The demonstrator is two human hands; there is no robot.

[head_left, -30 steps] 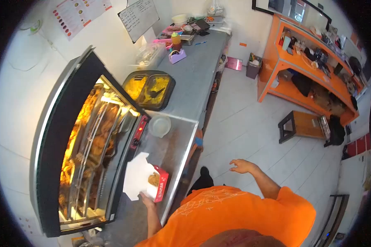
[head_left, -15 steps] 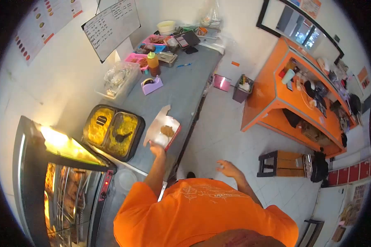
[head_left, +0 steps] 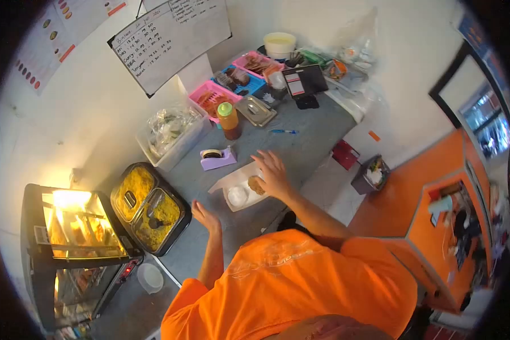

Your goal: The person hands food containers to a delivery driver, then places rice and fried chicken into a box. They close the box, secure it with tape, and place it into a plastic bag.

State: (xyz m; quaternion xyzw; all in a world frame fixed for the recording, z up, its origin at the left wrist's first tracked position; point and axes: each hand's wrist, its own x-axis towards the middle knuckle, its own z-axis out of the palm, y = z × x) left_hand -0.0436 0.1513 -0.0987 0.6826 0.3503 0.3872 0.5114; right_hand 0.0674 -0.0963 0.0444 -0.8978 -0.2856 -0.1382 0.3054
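An open white paper food box [head_left: 248, 173] rests on the grey counter, holding a white rounded mound of what looks like rice [head_left: 238, 196] and a brown fried piece [head_left: 256, 185]. Over the box's right side reaches my right hand [head_left: 273, 175], fingers spread, partly covering the fried piece and the box edge. My left hand [head_left: 206, 216] is raised to the left of the box, apart from it, with fingers extended and nothing in them. Left of that hand stands a black two-part container [head_left: 178, 238] of yellow food, with a dark scoop in its nearer half.
Behind the box are a purple tape dispenser [head_left: 218, 158], a sauce bottle [head_left: 228, 120], a metal lid [head_left: 257, 111] and a blue pen [head_left: 284, 131]. A clear bin [head_left: 173, 152] stands by the wall. A lit food warmer [head_left: 79, 226] is at left, an orange counter [head_left: 388, 198] at right.
The food box, earlier held by my left hand, now lies on the counter and that hand has let go. My right hand has come from the right side to the box. The view has shifted.
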